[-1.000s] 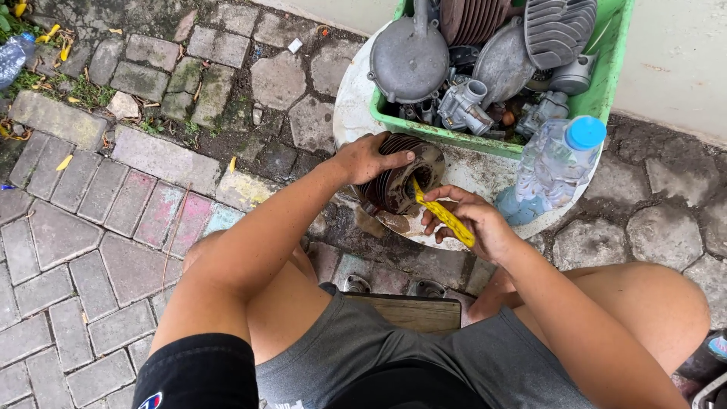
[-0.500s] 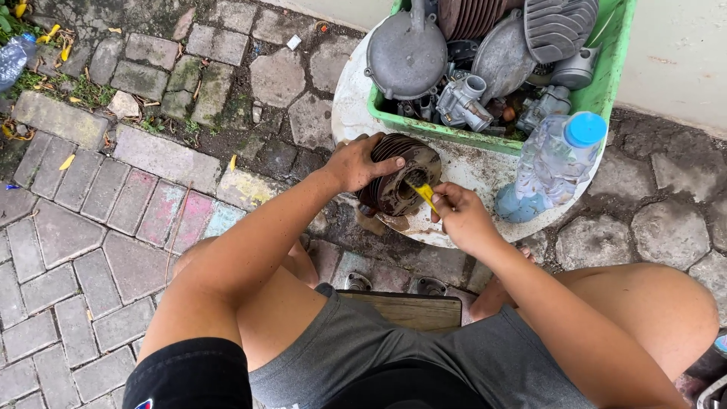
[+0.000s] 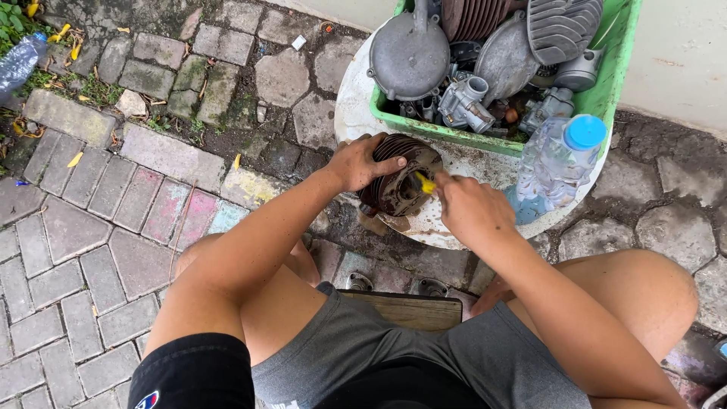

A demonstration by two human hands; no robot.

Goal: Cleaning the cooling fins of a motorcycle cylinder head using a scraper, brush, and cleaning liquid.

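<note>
Yellow brush (image 3: pixel 425 182) now deeper inside finned cylinder (image 3: pixel 400 176), right-hand (image 3: pixel 471 210) grip on brush, left-hand (image 3: pixel 360 161) grip on cylinder.

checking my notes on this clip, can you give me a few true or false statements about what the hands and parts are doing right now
1. The left hand grips the brown finned cylinder. True.
2. The right hand holds a yellow-handled tool at the cylinder. True.
3. The green crate is empty. False: it holds grey engine parts.
4. The plastic bottle has a red cap. False: the cap is blue.
5. The cylinder lies on the paving bricks. False: it is over the white basin.
</note>
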